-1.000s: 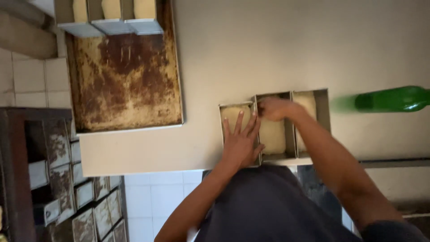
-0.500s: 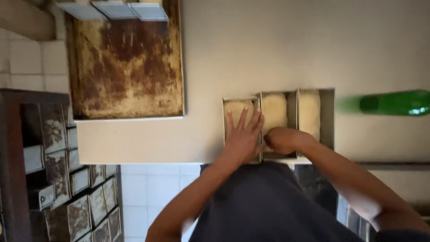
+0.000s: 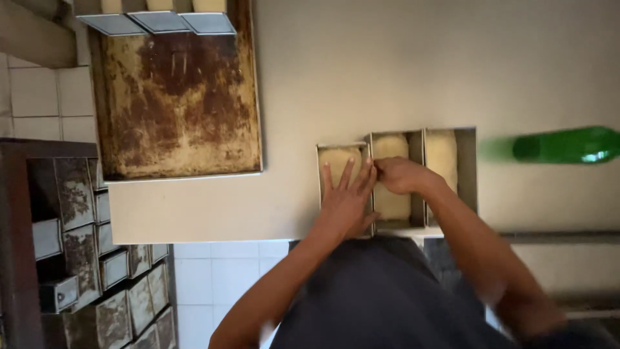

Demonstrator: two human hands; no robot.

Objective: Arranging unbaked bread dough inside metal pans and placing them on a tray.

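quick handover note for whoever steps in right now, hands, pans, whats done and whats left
Left hand: flat, fingers spread, pressing on the dough in the left pan of a joined three-pan loaf set.
Right hand: curled over the dough in the middle pan, knuckles down.
Right pan: dough already in it, no hand on it.
The set sits at the near edge of the pale table. A stained baking tray lies further left with another filled set of pans at its far end. A green bottle lies to the right.
Done: all three pans hold dough.
Left: the left and middle pieces are under the hands; the tray has bare room.
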